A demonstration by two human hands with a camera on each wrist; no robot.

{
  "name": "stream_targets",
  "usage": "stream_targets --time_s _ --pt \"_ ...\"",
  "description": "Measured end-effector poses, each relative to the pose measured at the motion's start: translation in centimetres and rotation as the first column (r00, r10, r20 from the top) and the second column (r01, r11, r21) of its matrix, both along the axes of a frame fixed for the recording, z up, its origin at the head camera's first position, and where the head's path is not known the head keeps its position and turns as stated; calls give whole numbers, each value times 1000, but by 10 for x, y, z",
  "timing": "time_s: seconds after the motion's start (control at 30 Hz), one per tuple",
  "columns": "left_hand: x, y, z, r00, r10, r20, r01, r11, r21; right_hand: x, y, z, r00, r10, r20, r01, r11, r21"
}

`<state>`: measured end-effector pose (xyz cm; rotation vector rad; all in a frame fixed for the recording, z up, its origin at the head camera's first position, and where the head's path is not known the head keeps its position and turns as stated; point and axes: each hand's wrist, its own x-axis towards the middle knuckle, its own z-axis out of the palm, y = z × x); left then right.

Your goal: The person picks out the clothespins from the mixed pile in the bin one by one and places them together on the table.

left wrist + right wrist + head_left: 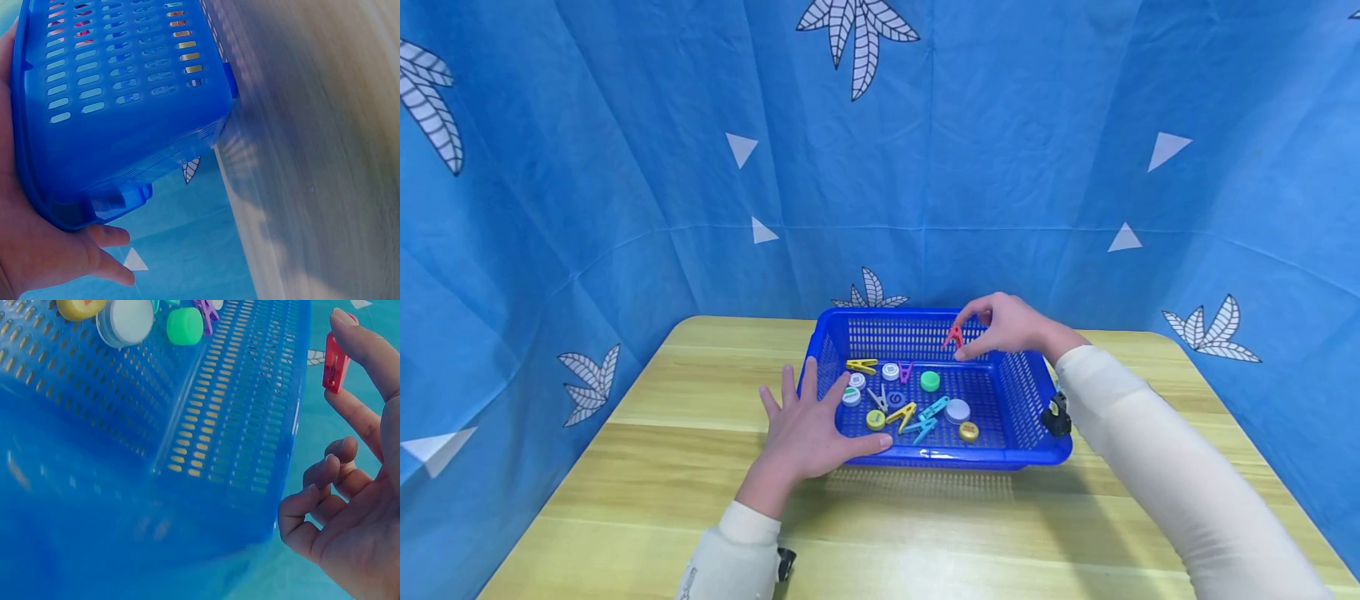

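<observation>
My right hand pinches a red clothespin between thumb and index finger, above the back right part of a blue plastic basket. In the right wrist view the red clothespin is upright between the fingertips, the other fingers loosely curled. My left hand rests with spread fingers on the basket's left front corner, thumb along the front rim. Inside lie yellow clothespins, light blue clothespins, a purple clothespin, a grey clothespin, a green bottle cap and several other caps.
The basket stands on a light wooden table near its back edge. A blue curtain with leaf and triangle prints hangs behind and at both sides. Dark wrist devices show at both sleeves.
</observation>
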<state>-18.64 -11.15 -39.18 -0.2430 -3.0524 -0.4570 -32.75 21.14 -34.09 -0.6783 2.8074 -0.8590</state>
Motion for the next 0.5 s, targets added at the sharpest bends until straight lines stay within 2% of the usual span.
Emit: stream_targets --time_s 0.27,0.5 --pt "0 1 1 1000 -2 -1 2 1000 3 2 20 7 999 -40 8 41 999 -18" --pt "-1 0 0 1000 -6 -4 6 1000 8 5 39 6 997 -77 26 77 997 -31"
